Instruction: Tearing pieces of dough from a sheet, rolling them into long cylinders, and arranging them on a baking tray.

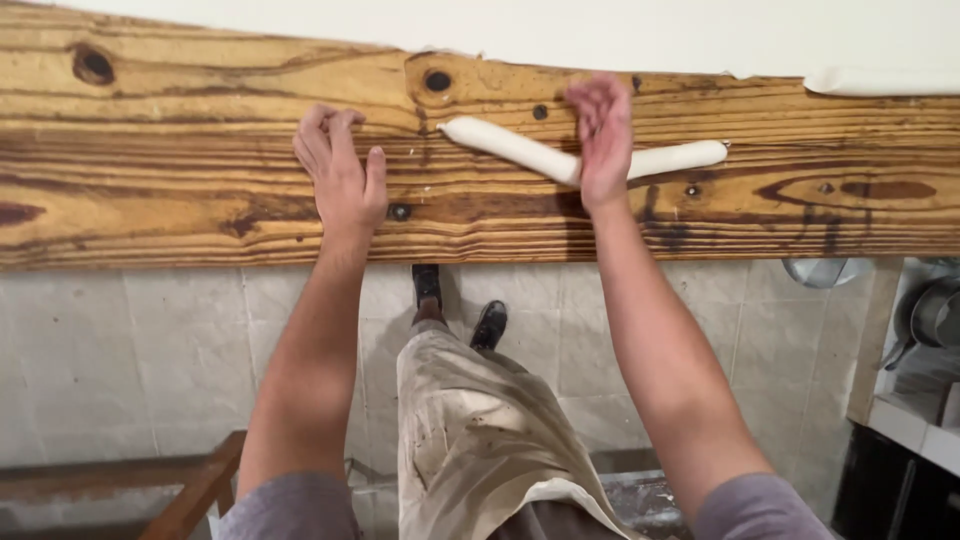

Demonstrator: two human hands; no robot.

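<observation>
**Flat palm on a dough roll, other hand bare on the plank**

The right hand (603, 140) grips nothing: it lies open and flat, palm down, fingers straight and close together, pressing on the middle of a long roll of dough (520, 150). The left hand (340, 170) is also open and holds nothing; its palm rests on the bare wood with the fingertips curled slightly under, well apart from the dough.

The dough is pale cream, smooth and matte, shaped like a thin rope with rounded ends. It bends in a shallow V under the right palm, one end reaching up and left toward a dark knot, the other running right along the grain. It lies on the far half of a wooden board (150, 170), a thick plank of varnished pine with strong wavy brown and honey stripes, several round dark knots and a few small dark screw heads or plugs.

Behind the plank is a pale off-white surface (600, 30) with a ragged edge. Below the plank's near edge the floor (120, 350) is laid with large grey-white square tiles. The person wears a stained, creased cream apron (470, 440), grey short sleeves and dark shoes (490, 322). At lower left stands a brown wooden frame (190, 490); at right, grey metal pots (935, 315) sit on a shelf.
</observation>
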